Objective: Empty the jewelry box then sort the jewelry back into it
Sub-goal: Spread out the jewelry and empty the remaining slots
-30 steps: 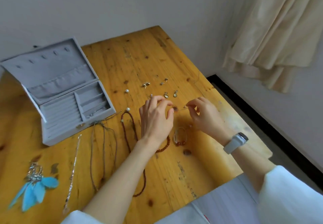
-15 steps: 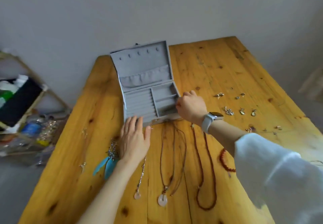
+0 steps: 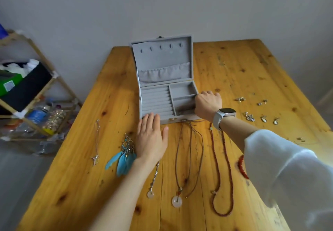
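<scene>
A grey box [image 3: 163,79] stands open at the centre of the frame on the wooden counter [image 3: 243,68], lid upright with five hooks and a gathered pocket. Its base has ring rolls on the left and compartments on the right; whether anything lies in them cannot be told. No writing can be read anywhere.

The left hand [image 3: 151,138] lies flat in front of the box, fingers [image 3: 150,120] straight and together, tips touching its front edge. The right hand [image 3: 208,105], a watch [image 3: 223,116] on its wrist, is curled over the box's right wall; what the fingers pinch, if anything, cannot be seen.

Below the box lie feather earrings [image 3: 123,156], a silver chain [image 3: 96,140], a cord necklace [image 3: 189,158] with a pale ring pendant, a red bead necklace [image 3: 221,173] and a red bracelet [image 3: 241,167] partly under the white sleeve [image 3: 288,176]. Small earrings [image 3: 255,111] are scattered at right. A cluttered wooden shelf [image 3: 30,93] stands at left.
</scene>
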Motion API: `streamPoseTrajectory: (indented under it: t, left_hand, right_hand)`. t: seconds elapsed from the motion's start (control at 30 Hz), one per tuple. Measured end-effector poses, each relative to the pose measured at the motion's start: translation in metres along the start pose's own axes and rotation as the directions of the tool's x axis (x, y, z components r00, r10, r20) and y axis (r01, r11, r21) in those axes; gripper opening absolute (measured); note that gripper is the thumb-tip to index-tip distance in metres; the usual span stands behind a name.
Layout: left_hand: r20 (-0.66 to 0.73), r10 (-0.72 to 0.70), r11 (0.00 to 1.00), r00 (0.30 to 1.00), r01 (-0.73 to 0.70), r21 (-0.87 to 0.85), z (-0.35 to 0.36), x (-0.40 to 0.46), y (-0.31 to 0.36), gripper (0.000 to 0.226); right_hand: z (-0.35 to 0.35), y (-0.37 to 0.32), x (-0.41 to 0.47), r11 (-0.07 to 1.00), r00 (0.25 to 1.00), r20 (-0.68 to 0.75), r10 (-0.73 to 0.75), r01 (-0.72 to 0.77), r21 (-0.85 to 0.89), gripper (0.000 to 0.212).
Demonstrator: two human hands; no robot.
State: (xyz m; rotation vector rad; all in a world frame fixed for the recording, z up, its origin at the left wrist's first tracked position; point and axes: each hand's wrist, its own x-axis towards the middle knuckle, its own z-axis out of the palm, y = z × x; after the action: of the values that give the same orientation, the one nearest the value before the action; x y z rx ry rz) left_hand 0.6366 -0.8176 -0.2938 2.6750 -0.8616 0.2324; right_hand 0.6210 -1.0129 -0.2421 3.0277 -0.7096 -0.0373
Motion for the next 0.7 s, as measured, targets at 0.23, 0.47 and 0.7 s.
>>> streamPoseTrajectory:
  t: [0.23, 0.47, 0.7]
  left_hand:
    - [-0.02, 0.007, 1.0, 1.0, -0.006, 0.025, 0.001, -0.001, 0.0, 0.056]
    - [-0.031, 0.011, 1.0, 0.999, -0.01, 0.026, 0.002, -0.001, 0.001, 0.055]
    - [-0.032, 0.004, 0.999, 0.999, -0.003, 0.05, 0.002, -0.002, 0.0, 0.054]
  right_hand:
    - [0.0, 0.001, -0.006, 0.996, 0.996, -0.073, -0.044, 0.038, -0.082, 0.021]
    - [-0.003, -0.003, 0.001, 0.941, 0.969, -0.025, -0.244, 0.231, -0.246, 0.015]
    - [0.003, 0.01, 0.011, 0.959, 0.958, 0.037, -0.284, 0.285, -0.007, 0.019]
